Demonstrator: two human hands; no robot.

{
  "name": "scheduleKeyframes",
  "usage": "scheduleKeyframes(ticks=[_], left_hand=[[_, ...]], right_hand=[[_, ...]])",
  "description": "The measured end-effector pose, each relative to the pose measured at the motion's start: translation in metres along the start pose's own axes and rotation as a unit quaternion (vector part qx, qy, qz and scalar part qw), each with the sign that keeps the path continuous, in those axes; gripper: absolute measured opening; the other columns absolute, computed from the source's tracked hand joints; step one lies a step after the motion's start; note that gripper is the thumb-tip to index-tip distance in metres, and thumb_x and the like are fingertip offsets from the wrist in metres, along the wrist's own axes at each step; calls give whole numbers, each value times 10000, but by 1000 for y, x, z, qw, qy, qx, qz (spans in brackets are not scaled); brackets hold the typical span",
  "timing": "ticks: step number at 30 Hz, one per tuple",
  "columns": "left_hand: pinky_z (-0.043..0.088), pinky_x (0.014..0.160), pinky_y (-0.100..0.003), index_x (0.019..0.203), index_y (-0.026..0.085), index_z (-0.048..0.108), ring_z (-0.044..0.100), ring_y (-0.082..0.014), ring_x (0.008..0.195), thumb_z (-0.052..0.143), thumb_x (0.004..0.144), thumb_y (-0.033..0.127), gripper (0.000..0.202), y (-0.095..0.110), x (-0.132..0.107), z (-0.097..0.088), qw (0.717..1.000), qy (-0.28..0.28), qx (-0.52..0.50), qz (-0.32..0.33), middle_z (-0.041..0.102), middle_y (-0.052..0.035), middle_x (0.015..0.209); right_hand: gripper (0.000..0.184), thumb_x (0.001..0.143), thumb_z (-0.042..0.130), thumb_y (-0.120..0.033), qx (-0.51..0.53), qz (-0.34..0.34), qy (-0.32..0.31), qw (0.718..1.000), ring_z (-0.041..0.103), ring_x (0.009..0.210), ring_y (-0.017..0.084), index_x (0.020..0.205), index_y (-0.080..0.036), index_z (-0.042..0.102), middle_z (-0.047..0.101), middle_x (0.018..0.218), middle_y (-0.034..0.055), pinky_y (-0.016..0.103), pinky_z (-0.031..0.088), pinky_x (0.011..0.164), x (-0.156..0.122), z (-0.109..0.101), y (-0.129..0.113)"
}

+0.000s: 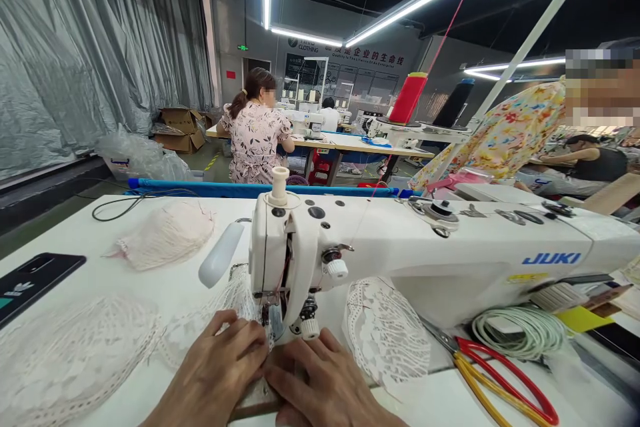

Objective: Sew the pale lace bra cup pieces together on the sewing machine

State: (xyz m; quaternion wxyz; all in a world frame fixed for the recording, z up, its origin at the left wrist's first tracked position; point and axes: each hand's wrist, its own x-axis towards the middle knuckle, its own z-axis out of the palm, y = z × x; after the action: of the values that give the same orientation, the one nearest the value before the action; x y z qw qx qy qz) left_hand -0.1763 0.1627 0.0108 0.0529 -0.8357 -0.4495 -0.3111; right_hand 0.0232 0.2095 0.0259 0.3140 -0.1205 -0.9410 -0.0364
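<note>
A white sewing machine (pixel 480 267) stands across the table in front of me. My left hand (pixel 223 363), fingers bent and close together, presses on a white lace piece (pixel 245 290) just left of the needle and presser foot (pixel 270 320). My right hand (pixel 325 373) lies close beside it, right of the foot, its fingers curled down; what is under the fingertips is hidden. Both hands rest around a brown-edged plate (pixel 260 403) at the needle. Behind my right hand lies a lace cup (pixel 385 330).
More lace cups (pixel 85 353) and a padded cup (pixel 167 233) lie on the left, near a dark phone (pixel 37 280). Red-and-yellow-handled scissors (pixel 500 380) and a coiled pale cord (pixel 520 333) lie on the right. Co-workers (pixel 260 127) sit beyond.
</note>
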Motion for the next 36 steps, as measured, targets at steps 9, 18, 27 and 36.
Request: scheduleKeyframes(ticks=[9, 18, 27, 36], left_hand=[[308, 821, -311, 838, 213, 566, 587, -111, 716, 389, 912, 160, 199, 2, 2, -3, 999, 24, 39, 17, 646, 46, 842], [301, 836, -311, 868, 192, 596, 596, -122, 711, 411, 873, 178, 186, 4, 1, -5, 999, 42, 17, 9, 656, 20, 861], [323, 862, -308, 803, 204, 580, 607, -99, 696, 363, 908, 71, 275, 4, -1, -1, 997, 65, 36, 18, 653, 37, 843], [329, 893, -320, 802, 195, 578, 576, -103, 680, 339, 884, -5, 322, 0, 7, -7, 998, 65, -6, -9, 586, 31, 789]], right_hand=[[446, 960, 260, -507, -11, 13, -13, 1000, 479, 662, 143, 1027, -192, 568, 570, 826, 24, 302, 301, 596, -4, 5, 1], [507, 974, 172, -492, -16, 7, 6, 1000, 470, 631, 136, 1030, -187, 573, 574, 787, 22, 295, 285, 582, 0, 3, 0], [474, 964, 202, -510, -38, 14, 11, 999, 448, 599, 139, 959, -222, 578, 574, 772, 16, 294, 269, 566, 0, 7, 2], [556, 930, 157, -591, -48, 30, 16, 998, 431, 576, 145, 937, -229, 579, 534, 714, 14, 288, 277, 571, 1, 16, 4]])
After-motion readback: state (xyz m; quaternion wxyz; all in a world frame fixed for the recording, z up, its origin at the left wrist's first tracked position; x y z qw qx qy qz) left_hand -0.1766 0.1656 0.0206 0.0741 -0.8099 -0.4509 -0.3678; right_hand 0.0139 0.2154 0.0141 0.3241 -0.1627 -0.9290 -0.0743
